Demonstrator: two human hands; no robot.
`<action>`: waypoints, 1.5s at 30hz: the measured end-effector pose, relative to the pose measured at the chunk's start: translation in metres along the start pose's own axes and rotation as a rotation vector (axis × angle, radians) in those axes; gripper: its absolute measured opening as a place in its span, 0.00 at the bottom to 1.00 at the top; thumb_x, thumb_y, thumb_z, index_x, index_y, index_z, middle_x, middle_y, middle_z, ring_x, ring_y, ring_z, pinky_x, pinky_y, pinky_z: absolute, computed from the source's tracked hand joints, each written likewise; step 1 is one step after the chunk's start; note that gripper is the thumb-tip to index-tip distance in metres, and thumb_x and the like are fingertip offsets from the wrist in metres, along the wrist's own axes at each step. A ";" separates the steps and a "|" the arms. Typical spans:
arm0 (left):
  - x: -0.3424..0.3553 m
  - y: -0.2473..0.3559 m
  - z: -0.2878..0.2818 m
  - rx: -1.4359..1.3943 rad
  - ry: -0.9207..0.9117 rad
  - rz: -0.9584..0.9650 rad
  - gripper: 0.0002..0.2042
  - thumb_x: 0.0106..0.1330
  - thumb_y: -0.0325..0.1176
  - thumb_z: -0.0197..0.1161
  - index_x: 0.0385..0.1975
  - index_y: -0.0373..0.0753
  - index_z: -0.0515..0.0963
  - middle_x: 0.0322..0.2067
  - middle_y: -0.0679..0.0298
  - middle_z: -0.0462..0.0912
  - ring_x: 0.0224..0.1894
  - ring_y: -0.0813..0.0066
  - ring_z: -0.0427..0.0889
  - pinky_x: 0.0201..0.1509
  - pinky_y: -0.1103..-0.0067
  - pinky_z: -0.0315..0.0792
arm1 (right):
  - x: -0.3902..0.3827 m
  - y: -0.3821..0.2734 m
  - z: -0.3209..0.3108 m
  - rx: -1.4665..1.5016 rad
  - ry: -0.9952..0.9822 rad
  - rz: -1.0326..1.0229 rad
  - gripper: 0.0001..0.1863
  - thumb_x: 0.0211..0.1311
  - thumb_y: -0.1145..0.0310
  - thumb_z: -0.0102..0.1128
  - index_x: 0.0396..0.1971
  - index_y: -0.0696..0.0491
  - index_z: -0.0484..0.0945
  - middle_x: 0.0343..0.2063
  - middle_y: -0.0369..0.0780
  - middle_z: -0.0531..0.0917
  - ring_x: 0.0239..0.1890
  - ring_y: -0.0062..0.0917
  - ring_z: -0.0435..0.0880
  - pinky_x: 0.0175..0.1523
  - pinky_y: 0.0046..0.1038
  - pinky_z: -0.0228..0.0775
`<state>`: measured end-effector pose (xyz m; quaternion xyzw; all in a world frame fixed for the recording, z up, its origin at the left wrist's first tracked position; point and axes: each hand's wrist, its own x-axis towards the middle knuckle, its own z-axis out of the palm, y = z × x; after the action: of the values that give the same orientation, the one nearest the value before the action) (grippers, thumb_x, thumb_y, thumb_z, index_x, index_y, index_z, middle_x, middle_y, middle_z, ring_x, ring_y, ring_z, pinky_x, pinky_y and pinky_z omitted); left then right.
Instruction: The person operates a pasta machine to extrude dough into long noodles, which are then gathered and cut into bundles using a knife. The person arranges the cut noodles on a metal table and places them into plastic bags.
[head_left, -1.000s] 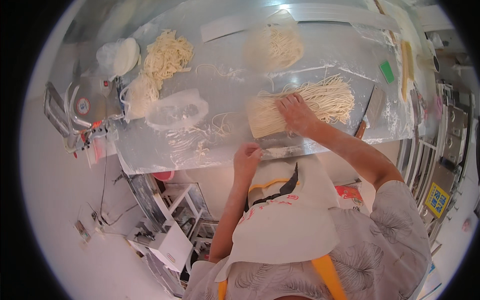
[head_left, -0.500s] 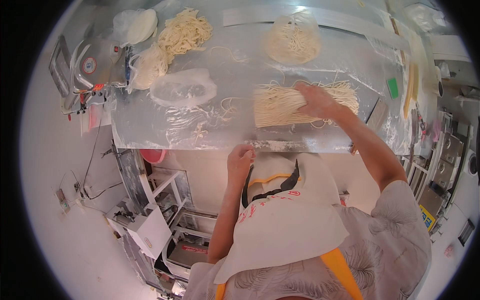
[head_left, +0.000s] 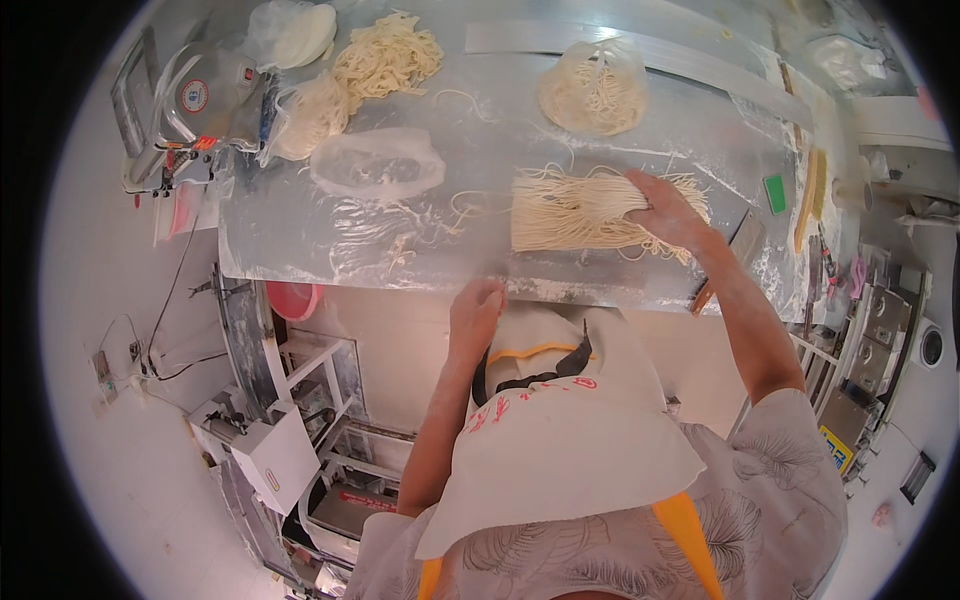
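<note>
A flat bundle of long pale noodles (head_left: pixel 570 212) lies across the flour-dusted metal worktable (head_left: pixel 330 265). Over its right part my right hand (head_left: pixel 668 212) presses down, fingers on the far side and thumb on the near side, gripping the strands. Loose ends stick out past the hand. My left hand (head_left: pixel 477 310) rests at the table's front edge, left of the bundle, with its fingers curled in and nothing visible in them. Beyond the bundle sits a clear plastic bag of noodles (head_left: pixel 592 95).
At the back left are a heap of wide noodles (head_left: pixel 388 62), a bag of thin noodles (head_left: pixel 308 118) and round white wrappers (head_left: pixel 306 38). A crumpled clear bag (head_left: pixel 378 165) lies nearer. A metal machine (head_left: pixel 205 95) stands left; a scraper (head_left: pixel 745 242) and green card (head_left: pixel 775 194) lie right.
My right hand has slid rightward along the noodle bundle, toward its right end. My left hand stays at the table edge. The whole view has shifted slightly.
</note>
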<state>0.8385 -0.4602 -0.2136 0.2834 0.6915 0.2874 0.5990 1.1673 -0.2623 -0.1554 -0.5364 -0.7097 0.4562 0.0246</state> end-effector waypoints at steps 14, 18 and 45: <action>-0.004 0.008 -0.015 0.149 0.042 0.112 0.07 0.69 0.27 0.62 0.43 0.35 0.81 0.37 0.63 0.86 0.40 0.73 0.86 0.46 0.74 0.81 | -0.094 -0.045 -0.123 0.394 0.477 -0.171 0.20 0.58 0.78 0.57 0.53 0.58 0.76 0.41 0.36 0.84 0.44 0.17 0.81 0.50 0.21 0.73; 0.000 0.066 0.019 0.330 -0.054 0.383 0.24 0.61 0.33 0.76 0.55 0.34 0.76 0.50 0.58 0.83 0.50 0.68 0.84 0.53 0.73 0.80 | -0.119 -0.085 -0.150 0.525 0.596 -0.259 0.23 0.60 0.77 0.55 0.57 0.60 0.74 0.43 0.37 0.84 0.43 0.17 0.82 0.51 0.22 0.74; -0.012 0.217 0.124 -1.273 -1.084 -0.007 0.34 0.77 0.57 0.52 0.70 0.34 0.67 0.65 0.51 0.76 0.66 0.55 0.78 0.70 0.49 0.73 | -0.078 -0.106 -0.083 -0.418 0.438 -0.611 0.35 0.47 0.78 0.68 0.60 0.56 0.72 0.57 0.50 0.78 0.61 0.46 0.76 0.71 0.46 0.67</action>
<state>0.9735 -0.3153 -0.0606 -0.0126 0.0141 0.4452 0.8952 1.1649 -0.2727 -0.0003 -0.3791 -0.8911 0.1498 0.1994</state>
